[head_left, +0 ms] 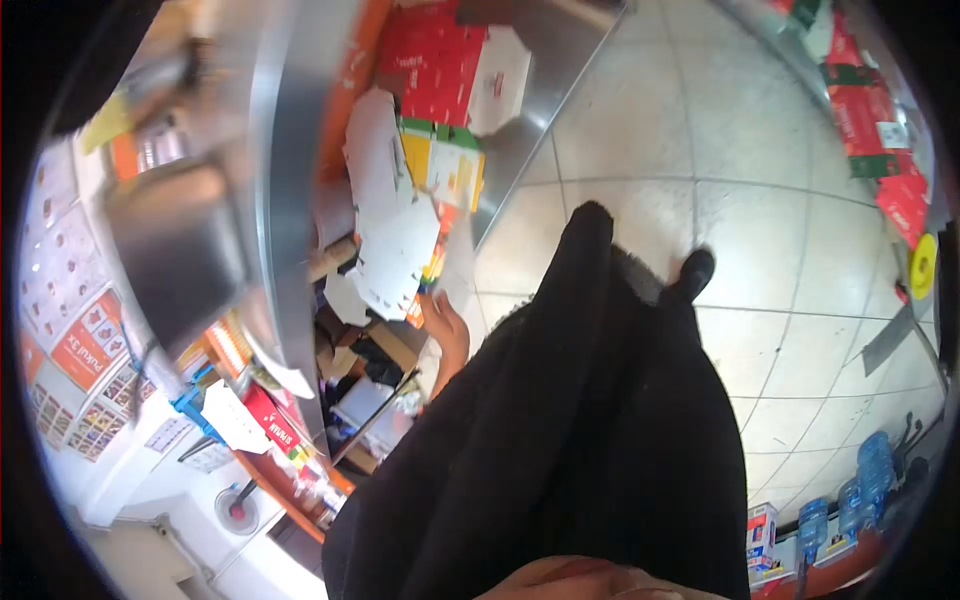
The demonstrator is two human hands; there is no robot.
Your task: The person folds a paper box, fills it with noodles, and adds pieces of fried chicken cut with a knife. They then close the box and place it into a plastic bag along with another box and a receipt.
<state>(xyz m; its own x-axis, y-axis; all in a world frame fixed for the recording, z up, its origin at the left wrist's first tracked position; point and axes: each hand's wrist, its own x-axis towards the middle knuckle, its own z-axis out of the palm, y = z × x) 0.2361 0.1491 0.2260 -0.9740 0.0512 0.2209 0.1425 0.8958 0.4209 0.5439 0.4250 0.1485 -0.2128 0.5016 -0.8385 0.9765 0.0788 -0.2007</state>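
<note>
My left hand [447, 328] is at the lower edge of a stack of flat cardboard cartons, with its fingers curled against the edge. The top pieces [395, 255] show plain white-grey sides. Beside them lies a yellow, white and green printed carton [452, 172], and farther up a red printed carton [430, 65] rests on the metal surface. The stack leans along the front of a steel counter [285, 150]. My right hand does not show.
Below the counter is an open shelf [375, 350] with boxes and dark items. Tiled floor [760, 240] lies right of the counter. Blue water bottles [873, 465] stand at the lower right. Red packaging [860, 110] lines the right edge. A blurred metal container [170, 240] sits at left.
</note>
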